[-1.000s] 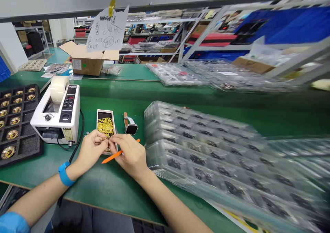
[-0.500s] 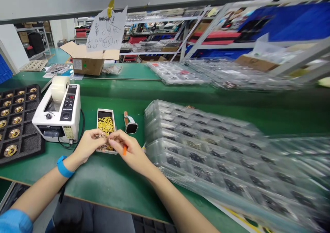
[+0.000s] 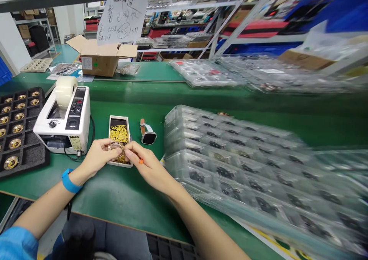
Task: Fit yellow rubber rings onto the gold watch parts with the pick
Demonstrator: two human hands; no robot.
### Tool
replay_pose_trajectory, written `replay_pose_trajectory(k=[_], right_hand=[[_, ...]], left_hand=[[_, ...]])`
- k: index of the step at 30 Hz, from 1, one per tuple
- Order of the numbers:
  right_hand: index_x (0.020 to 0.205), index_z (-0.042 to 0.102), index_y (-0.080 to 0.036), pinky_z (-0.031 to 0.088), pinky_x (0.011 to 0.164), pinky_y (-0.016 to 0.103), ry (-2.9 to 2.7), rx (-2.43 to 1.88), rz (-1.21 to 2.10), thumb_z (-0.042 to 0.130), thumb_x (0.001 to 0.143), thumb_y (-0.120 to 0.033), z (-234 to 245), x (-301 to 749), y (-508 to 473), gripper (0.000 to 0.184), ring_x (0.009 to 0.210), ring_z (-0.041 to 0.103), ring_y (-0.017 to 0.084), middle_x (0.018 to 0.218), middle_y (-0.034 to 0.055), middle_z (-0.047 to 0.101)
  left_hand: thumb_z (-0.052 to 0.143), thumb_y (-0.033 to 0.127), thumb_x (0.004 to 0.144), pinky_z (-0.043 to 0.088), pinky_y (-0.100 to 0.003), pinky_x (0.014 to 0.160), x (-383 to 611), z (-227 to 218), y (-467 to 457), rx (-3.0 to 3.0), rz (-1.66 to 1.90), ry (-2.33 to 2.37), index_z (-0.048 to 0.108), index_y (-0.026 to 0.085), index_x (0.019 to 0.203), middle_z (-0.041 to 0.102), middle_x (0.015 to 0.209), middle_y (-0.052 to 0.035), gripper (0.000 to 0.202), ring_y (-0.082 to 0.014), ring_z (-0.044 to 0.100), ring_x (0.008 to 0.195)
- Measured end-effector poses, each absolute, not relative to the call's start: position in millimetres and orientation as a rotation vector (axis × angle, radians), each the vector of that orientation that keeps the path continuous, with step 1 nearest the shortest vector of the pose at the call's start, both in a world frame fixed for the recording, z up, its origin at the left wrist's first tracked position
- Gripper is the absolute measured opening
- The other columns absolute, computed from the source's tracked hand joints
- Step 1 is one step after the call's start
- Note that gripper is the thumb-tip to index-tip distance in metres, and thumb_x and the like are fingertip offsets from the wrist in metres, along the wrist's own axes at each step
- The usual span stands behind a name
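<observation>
In my left hand (image 3: pixel 101 155) is a round, rose-gold metal watch case (image 3: pixel 115 146), pinched between thumb and fingers over a small white box (image 3: pixel 129 131). Yellow ring-shaped parts (image 3: pixel 119 132) fill much of that box. My right hand (image 3: pixel 145 164) is closed at the right edge of the watch case, its thumb and forefinger pressed together. A small orange piece (image 3: pixel 141 161) shows against the right fingers; what they pinch is hidden. Just right of the box lies a smartwatch (image 3: pixel 148 138) with a dark screen.
A white tape dispenser (image 3: pixel 64 118) stands at left, beside a black foam tray (image 3: pixel 34 158) of gold round parts. Stacked clear plastic trays (image 3: pixel 230 164) with dark parts cover the right side. An open carton (image 3: pixel 99 65) and a hanging handwritten sheet (image 3: pixel 122 18) are behind.
The view has shifted slightly, so the bench items appear higher. Both hands stay over the box at the watch case, and the orange piece shows less than before.
</observation>
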State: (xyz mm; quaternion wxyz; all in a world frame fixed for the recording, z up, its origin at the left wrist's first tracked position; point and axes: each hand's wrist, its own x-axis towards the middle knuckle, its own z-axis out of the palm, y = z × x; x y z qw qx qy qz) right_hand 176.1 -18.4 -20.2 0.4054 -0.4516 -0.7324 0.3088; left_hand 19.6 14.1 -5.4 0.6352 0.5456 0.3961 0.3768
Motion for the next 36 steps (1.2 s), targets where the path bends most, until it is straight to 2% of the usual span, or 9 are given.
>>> replay_pose_trajectory(k=[5, 9, 15, 19, 22, 24, 29, 32, 36], right_hand=[[0.063, 0.037, -0.021, 0.033, 0.05, 0.024, -1.742, -1.161, 0.823, 0.029, 0.093, -0.057, -24.0, 175.3, -15.7, 0.048, 0.052, 0.038, 0.011, 0.057, -0.003, 0.04], [0.055, 0.036, -0.021, 0.027, 0.046, 0.024, -1.518, -1.258, 0.968, 0.037, 0.085, -0.069, -26.0, 169.3, -14.7, 0.057, 0.047, 0.031, 0.01, 0.049, -0.0041, 0.035], [0.067, 0.05, -0.019, 0.019, 0.04, 0.022, -1.212, -1.074, 1.427, 0.059, 0.072, -0.068, -18.5, 164.1, -16.9, 0.05, 0.042, 0.019, 0.006, 0.052, -0.0067, 0.036], [0.067, 0.056, -0.019, 0.026, 0.04, 0.022, -1.26, -1.146, 1.171, 0.065, 0.07, -0.061, -14.9, 168.8, -19.9, 0.043, 0.043, 0.031, 0.008, 0.055, -0.0023, 0.047], [0.066, 0.062, -0.02, 0.032, 0.042, 0.024, -1.351, -1.249, 0.808, 0.066, 0.072, -0.054, -15.5, 171.3, -23.0, 0.035, 0.048, 0.042, 0.012, 0.057, 0.0014, 0.053], [0.065, 0.063, -0.021, 0.031, 0.041, 0.024, -1.401, -1.276, 0.696, 0.063, 0.075, -0.05, -16.4, 170.5, -25.8, 0.031, 0.046, 0.04, 0.012, 0.053, 0.0005, 0.051], [0.064, 0.062, -0.021, 0.028, 0.039, 0.025, -1.451, -1.254, 0.671, 0.061, 0.077, -0.051, -14.4, 167.8, -28.3, 0.032, 0.041, 0.033, 0.011, 0.049, -0.0018, 0.045], [0.066, 0.061, -0.021, 0.034, 0.041, 0.025, -1.43, -1.222, 0.73, 0.061, 0.076, -0.054, -11.9, 171.2, -23.9, 0.035, 0.045, 0.041, 0.013, 0.055, 0.0002, 0.051], [0.068, 0.062, -0.02, 0.044, 0.053, 0.026, -1.408, -1.116, 0.883, 0.062, 0.074, -0.061, -10.4, 177.0, -17.5, 0.041, 0.061, 0.052, 0.017, 0.067, 0.0034, 0.058]], left_hand=[[0.07, 0.038, 0.069, 0.032, -0.022, 0.049, 18.7, -11.2, 14.9, 1.314, 0.892, 0.834, 0.061, 0.014, 0.068, 0.046, 0.056, 0.0044, 0.026, -0.0082, 0.038, 0.051], [0.06, 0.028, 0.08, 0.036, -0.025, 0.053, 17.1, -20.4, 14.0, 1.757, 1.086, 0.953, 0.06, 0.016, 0.061, 0.044, 0.061, 0.0014, 0.023, -0.0117, 0.043, 0.058], [0.035, 0.015, 0.092, 0.05, -0.036, 0.074, 14.3, -27.4, 7.0, 2.5, 1.114, 0.976, 0.065, 0.015, 0.107, 0.06, 0.09, -0.0115, 0.033, -0.0215, 0.058, 0.085], [0.044, 0.017, 0.09, 0.049, -0.041, 0.09, 0.8, -22.0, -16.0, 2.374, 1.156, 1.07, 0.058, 0.018, 0.12, 0.06, 0.112, -0.0144, 0.034, -0.0243, 0.057, 0.104], [0.057, 0.036, 0.084, 0.051, -0.028, 0.061, -26.3, -22.2, -34.2, 1.715, 1.285, 1.299, 0.066, 0.015, 0.103, 0.065, 0.083, -0.0088, 0.03, -0.0171, 0.061, 0.07], [0.058, 0.05, 0.081, 0.036, -0.022, 0.041, -49.5, -22.4, -38.1, 1.237, 1.332, 1.355, 0.068, 0.012, 0.091, 0.058, 0.061, -0.002, 0.041, -0.0098, 0.05, 0.046], [0.069, 0.05, 0.069, 0.02, -0.02, 0.04, -86.1, 2.1, -22.2, 0.984, 1.518, 1.328, 0.064, 0.013, 0.075, 0.033, 0.042, 0.01, 0.038, -0.0044, 0.027, 0.037], [0.069, 0.036, 0.071, 0.029, -0.021, 0.047, -83.7, 32.6, -15.9, 1.286, 1.605, 1.317, 0.06, 0.016, 0.067, 0.045, 0.053, 0.0052, 0.022, -0.0068, 0.038, 0.048], [0.055, 0.018, 0.078, 0.033, -0.025, 0.053, -73.8, 63.1, -12.7, 2.085, 1.255, 1.423, 0.057, 0.017, 0.065, 0.061, 0.101, -0.0043, 0.014, -0.0062, 0.043, 0.052]])
